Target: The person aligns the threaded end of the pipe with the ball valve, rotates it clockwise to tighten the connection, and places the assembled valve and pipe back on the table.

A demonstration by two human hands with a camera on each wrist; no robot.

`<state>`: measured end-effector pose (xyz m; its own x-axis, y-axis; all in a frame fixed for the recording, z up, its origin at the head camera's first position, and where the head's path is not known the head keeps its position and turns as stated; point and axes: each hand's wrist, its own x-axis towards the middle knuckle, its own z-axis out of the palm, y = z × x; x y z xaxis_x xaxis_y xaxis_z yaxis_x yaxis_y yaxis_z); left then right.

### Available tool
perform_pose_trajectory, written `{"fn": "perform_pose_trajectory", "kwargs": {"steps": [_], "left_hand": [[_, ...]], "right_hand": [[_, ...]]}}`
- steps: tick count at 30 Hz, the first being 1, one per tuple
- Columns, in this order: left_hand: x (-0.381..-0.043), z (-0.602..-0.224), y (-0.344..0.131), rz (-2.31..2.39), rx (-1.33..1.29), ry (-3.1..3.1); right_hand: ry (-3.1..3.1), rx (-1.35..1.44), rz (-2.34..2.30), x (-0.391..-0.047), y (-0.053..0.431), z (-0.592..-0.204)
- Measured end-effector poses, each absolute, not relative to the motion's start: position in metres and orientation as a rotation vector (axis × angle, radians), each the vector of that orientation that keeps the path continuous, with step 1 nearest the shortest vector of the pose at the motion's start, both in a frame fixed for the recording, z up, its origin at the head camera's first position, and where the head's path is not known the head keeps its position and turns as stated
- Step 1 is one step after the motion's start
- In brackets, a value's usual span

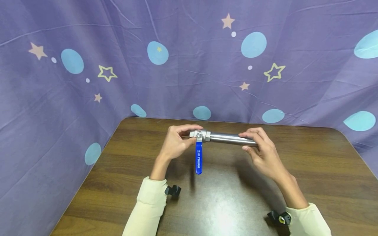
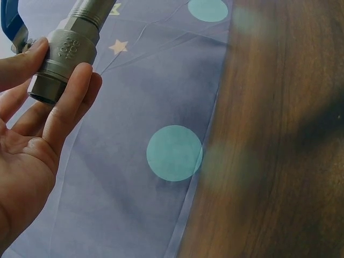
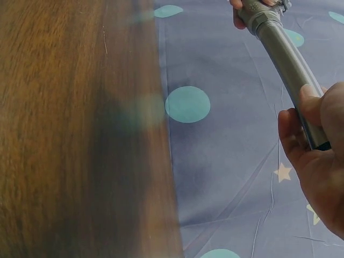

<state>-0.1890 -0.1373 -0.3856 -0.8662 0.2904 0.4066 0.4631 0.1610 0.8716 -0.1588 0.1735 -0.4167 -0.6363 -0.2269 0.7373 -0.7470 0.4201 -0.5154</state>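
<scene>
A silver ball valve [image 1: 202, 134] with a long blue lever handle [image 1: 199, 159] is joined to a smooth metal pipe [image 1: 227, 138]. Both are held up above the table, the pipe lying roughly level. My left hand [image 1: 176, 141] grips the valve body between thumb and fingers; its open hexagonal end [image 2: 47, 88] faces the palm in the left wrist view. Toward the pipe's free end, my right hand [image 1: 264, 154] holds it between thumb and fingers. The blue lever points toward me. In the right wrist view the pipe [image 3: 287, 59] runs from the valve down into the right hand.
A brown wooden table [image 1: 118, 183] with rounded back corners lies under the hands. Behind it and to the left hangs a purple curtain [image 1: 189, 85] with stars and blue ovals. Black straps with small devices sit at both wrists, over cream sleeves [image 1: 149, 203].
</scene>
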Motion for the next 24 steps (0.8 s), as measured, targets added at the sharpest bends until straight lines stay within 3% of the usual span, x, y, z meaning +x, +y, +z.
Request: {"fn": "perform_pose_trajectory", "kwargs": {"steps": [24], "left_hand": [[-0.1902, -0.3864, -0.1383, -1.811, -0.734, -2.266]], "right_hand": [[-2.234, 0.855, 1.186, -0.1543, 0.1767, -0.4155]]}}
